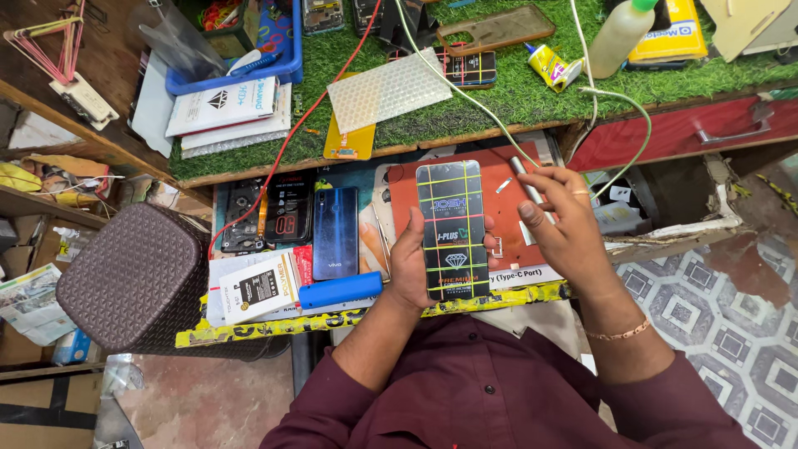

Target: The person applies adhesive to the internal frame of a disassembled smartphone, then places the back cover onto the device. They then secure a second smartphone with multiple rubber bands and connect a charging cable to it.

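My left hand (pixel 409 266) grips a flat black rectangular package (pixel 452 229) with a yellow and red grid pattern, holding it upright over the work shelf. My right hand (pixel 564 223) hovers beside the package's right edge, fingers apart and slightly curled, a ring on one finger; it holds nothing. Beneath the package lies a reddish-brown work mat (pixel 499 195) with a slim silver tool (pixel 525 180) and small metal parts on it.
A blue phone back (pixel 335 232), an opened phone (pixel 245 214), a blue cylinder (pixel 340 290) and a small box (pixel 259 288) lie left on the shelf. A brown woven stool (pixel 133 278) stands at left. The green-turf bench (pixel 499 91) above holds bubble wrap, cases, bottles, cables.
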